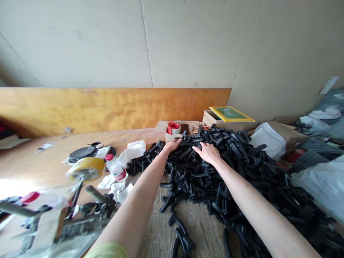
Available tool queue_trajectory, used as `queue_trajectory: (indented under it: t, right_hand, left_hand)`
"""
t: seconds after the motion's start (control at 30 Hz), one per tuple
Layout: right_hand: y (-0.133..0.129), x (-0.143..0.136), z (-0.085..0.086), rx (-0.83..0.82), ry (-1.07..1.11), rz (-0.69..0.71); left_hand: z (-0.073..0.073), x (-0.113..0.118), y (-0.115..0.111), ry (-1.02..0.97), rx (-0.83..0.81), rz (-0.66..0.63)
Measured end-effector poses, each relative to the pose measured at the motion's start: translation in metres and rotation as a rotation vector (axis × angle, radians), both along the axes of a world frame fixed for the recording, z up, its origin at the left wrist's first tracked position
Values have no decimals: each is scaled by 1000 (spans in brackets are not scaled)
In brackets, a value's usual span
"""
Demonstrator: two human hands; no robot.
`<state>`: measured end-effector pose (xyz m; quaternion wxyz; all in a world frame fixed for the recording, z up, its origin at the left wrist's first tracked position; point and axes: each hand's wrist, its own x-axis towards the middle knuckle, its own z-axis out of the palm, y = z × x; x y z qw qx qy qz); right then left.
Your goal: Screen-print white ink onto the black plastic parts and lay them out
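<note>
A large heap of black curved plastic parts (pixel 196 175), some with springs, covers the middle and right of the bench. My left hand (pixel 172 144) reaches to the far left edge of the heap, fingers stretched forward, near a small cardboard box (pixel 173 137). On top of the heap rests my right hand (pixel 208 153), its fingers and thumb apart and touching the parts. Neither hand visibly grips a part. Several loose black parts (pixel 181 229) lie nearer to me on the bare wood.
A red tape dispenser (pixel 173 127) is in the box. Behind the heap, a yellow-framed panel (pixel 231 114) tops another carton. To the left are a plastic bottle (pixel 117 169), a yellow tape roll (pixel 88 168) and a metal fixture (pixel 80 225). White bags (pixel 322 186) are at the right.
</note>
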<state>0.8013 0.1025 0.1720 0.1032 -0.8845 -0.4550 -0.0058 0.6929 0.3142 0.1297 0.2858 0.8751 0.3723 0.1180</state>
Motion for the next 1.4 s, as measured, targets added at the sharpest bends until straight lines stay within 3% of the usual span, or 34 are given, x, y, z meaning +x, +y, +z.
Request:
queue_trajectory:
  t: [0.17,0.27,0.37,0.53,0.67,0.83,0.97,1.03,1.13,1.2,1.27,1.33,1.4]
  right_hand:
    - [30,17,8,-144,231,-7]
    - [25,11,11,-147,252,1]
    - [11,-7,7,-119,252,19]
    - [-23,-49,-23,-79,342,29]
    - [-60,-84,-52,-19,226,22]
    - [-104,-121,-83,11,31,184]
    - [-134,-145,-101,-50,14,322]
    - [-142,-150,-99,-88,42,389]
    - [-134,-143,-82,-124,110,420]
    - [-112,-128,-67,-74,83,395]
    - [-78,-108,-58,7,-24,362]
    - [-41,-87,-56,22,-134,312]
    - [-5,-69,-62,-60,-190,231]
  left_hand:
    - [-17,13,11,134,-46,-108]
    - [-14,1,-2,146,-42,-205]
    - [-10,-18,-24,158,-28,-223]
    - [-11,-56,-74,200,17,-96]
    - [-31,-90,-121,214,49,-47]
    - [-68,-136,-180,216,81,-93]
    - [-78,-171,-205,204,73,-213]
    - [-74,-184,-201,193,32,-309]
    - [-65,-194,-172,126,-73,-358]
    - [-65,-191,-143,43,-77,-204]
    - [-72,-180,-113,-11,-23,34]
    - [-86,-165,-89,7,-12,209]
    - [-102,-148,-72,62,-77,270]
